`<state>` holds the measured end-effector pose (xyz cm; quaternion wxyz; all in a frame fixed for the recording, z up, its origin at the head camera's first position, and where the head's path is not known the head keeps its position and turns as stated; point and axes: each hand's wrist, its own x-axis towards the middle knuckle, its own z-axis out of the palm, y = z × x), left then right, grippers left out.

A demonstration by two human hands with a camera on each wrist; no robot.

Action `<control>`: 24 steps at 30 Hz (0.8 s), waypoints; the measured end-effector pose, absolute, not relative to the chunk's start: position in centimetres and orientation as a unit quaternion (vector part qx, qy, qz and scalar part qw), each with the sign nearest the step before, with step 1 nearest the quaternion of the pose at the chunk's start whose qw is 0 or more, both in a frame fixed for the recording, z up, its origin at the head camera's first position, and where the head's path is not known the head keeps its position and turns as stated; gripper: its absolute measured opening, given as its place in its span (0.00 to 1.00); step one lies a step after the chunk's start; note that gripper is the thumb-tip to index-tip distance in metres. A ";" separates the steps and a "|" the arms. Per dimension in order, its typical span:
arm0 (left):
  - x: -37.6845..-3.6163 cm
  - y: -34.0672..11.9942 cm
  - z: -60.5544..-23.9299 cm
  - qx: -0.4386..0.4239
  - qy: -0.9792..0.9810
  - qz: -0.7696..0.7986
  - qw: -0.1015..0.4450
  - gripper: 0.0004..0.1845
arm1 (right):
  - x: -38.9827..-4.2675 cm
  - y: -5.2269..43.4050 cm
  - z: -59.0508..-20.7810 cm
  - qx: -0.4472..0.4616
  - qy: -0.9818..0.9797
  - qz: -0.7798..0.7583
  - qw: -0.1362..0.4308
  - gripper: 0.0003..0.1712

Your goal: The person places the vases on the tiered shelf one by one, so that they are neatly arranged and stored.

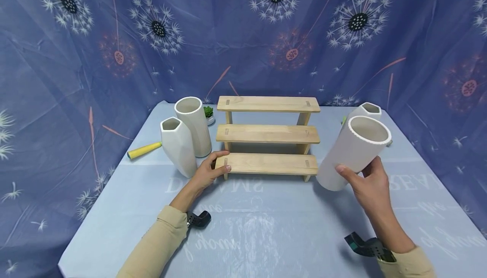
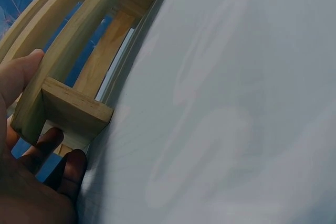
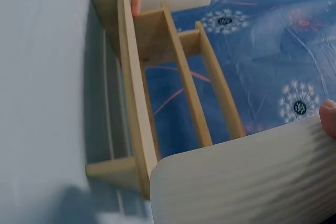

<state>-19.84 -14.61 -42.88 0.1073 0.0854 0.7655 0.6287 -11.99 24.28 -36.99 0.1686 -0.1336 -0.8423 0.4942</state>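
A three-tier wooden display stand (image 1: 266, 163) stands at the middle of the table. My left hand (image 1: 203, 175) grips the left end of its lowest step; in the left wrist view the thumb lies along the board (image 2: 65, 61) and other fingers reach below it. My right hand (image 1: 370, 187) holds a white cylindrical vase (image 1: 348, 155) with a wavy rim, tilted with its mouth toward the upper right. The vase's base is close to the stand's right end. Fine ribs run along the vase's side (image 3: 247, 177) in the right wrist view.
Left of the stand are a white faceted vase (image 1: 179, 147), a white round vase (image 1: 195, 125), a small potted succulent (image 1: 209, 115) and a yellow-handled object (image 1: 144, 150). Another faceted vase (image 1: 369, 108) stands behind the held one, partly hidden. A blue dandelion-print cloth (image 1: 228, 37) hangs behind.
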 end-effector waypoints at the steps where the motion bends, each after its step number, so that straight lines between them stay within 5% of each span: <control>1: -19.9 -14.6 -42.9 0.086 0.765 0.629 0.107 0.29 | -12.0 24.1 -36.9 -0.128 -0.841 0.498 0.167 0.45; 24: -19.8 -14.6 -42.9 0.089 0.767 0.627 0.103 0.28 | -14.1 19.8 -36.4 -0.002 -0.808 0.564 0.171 0.45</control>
